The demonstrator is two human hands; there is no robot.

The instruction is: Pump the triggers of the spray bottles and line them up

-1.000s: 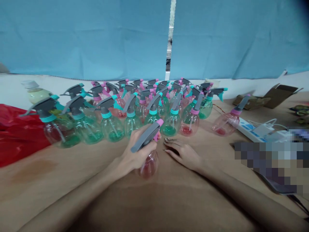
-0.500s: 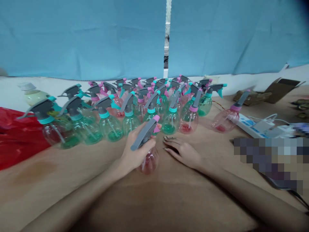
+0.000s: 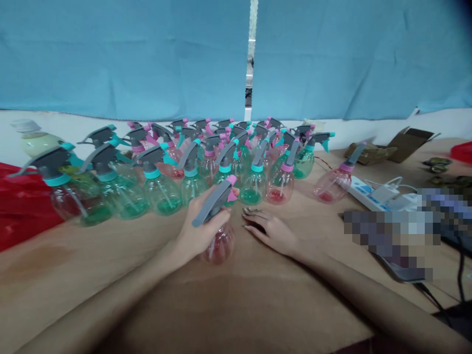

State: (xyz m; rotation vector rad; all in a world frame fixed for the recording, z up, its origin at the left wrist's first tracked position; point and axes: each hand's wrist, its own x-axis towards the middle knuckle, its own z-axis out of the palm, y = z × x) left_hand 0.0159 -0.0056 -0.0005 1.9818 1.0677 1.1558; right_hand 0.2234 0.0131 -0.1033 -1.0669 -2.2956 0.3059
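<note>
Left hand (image 3: pixel 195 239): my fingers grasp the upper pink spray bottle (image 3: pixel 221 246) | Location: near side of the bottle rows (image 3: pixel 167 194) | Right hand (image 3: pixel 273 231): fingers released, palm down, on the bench (image 3: pixel 236 307)

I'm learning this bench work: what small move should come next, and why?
Perhaps bring the bare right hand over to steady the clear pink plastic spray bottle: it rests close by on the brown tabletop, apparently holding nothing, while the bare left hand alone grips the bottle below its grey spray head.
</note>
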